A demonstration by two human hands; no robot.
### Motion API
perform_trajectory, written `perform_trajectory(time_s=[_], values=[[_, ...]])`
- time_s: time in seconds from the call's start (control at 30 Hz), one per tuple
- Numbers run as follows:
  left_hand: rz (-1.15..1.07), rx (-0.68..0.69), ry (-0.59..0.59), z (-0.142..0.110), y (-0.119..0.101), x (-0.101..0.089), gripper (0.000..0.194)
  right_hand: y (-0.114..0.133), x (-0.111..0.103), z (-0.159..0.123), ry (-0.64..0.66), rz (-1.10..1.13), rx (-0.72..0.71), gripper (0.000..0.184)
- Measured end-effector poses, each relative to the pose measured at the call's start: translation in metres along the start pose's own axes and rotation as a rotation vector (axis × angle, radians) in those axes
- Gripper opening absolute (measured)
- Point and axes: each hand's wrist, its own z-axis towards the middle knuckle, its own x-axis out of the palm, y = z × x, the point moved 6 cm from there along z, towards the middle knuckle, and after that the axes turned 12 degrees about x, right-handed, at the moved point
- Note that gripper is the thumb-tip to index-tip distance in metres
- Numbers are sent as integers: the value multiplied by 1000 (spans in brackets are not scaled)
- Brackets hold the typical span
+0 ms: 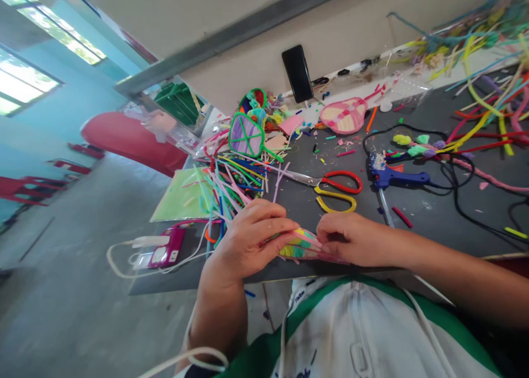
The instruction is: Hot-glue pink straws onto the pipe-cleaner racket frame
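Observation:
Near the table's front edge, a small pipe-cleaner craft piece (298, 244) in pink, yellow and green lies between my two hands. My left hand (250, 240) pinches its left end between thumb and fingers. The fingers of my right hand (351, 239) are curled closed on its pink right end. Parts of the piece are covered by my fingers. Just beyond my hands rest scissors (336, 182) with one red and one yellow handle loop, blades pointing left. A blue hot glue gun (399, 178) lies on its side to the right, a glue stick sticking out of it.
Loose pipe cleaners (235, 182) spread left of the scissors by a green sheet (177, 193). A magenta power bank (167, 248) with white cables sits at the left edge. Farther back are a phone (298, 74), a pink-rimmed craft (344, 115) and a green-framed one (247, 134). Black cord (457, 190) loops at right.

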Motion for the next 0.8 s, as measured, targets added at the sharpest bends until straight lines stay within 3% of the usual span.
perform_trajectory(time_s=[0.17, 0.3, 0.47, 0.67, 0.8], values=[[7, 41, 27, 4, -2, 0, 15, -4, -2, 5, 80, -2, 111, 6], [-1, 68, 27, 7, -8, -2, 13, -5, 1, 6, 64, -2, 134, 5], [-30, -1, 11, 4, -12, -3, 12, -7, 10, 6, 29, 59, 169, 5], [-107, -107, -60, -1, -11, -2, 17, 2, 12, -2, -54, 52, 98, 16], [-122, -155, -86, 0, -9, -1, 16, 9, 10, -8, -89, 24, 13, 11]])
